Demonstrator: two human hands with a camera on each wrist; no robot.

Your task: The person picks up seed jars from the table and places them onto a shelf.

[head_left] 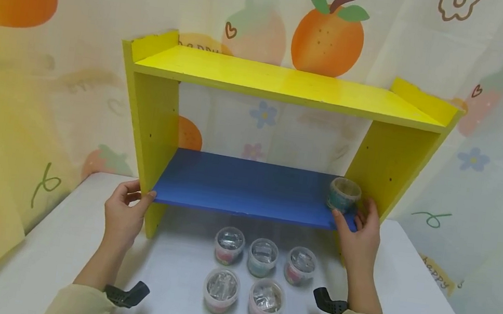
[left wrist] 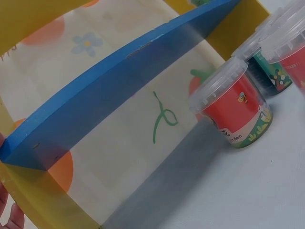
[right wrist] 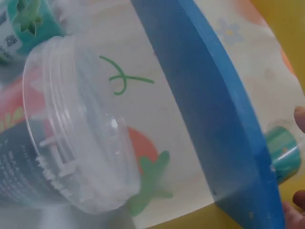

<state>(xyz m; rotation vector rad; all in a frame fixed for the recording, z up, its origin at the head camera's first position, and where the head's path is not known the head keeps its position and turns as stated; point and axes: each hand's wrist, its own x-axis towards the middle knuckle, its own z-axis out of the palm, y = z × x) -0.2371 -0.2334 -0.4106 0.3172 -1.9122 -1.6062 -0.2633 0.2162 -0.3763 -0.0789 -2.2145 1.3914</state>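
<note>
My left hand (head_left: 124,214) grips the left side panel of a yellow shelf unit (head_left: 142,122), thumb at the front edge and fingers curled outside. A teal tub (head_left: 343,195) stands upright near the right end of the blue shelf board (head_left: 248,185). Around this tub is my right hand (head_left: 359,238), thumb on its left and fingers between it and the right panel. In the right wrist view, small gaps show between the fingertips (right wrist: 299,198) and the tub.
Several lidded tubs stand on the white table (head_left: 179,284) in two rows, among them a front right tub (head_left: 266,301) and a red tub (left wrist: 236,102). The unit's yellow top board (head_left: 284,81) spans above the blue one. A printed curtain (head_left: 261,1) hangs behind.
</note>
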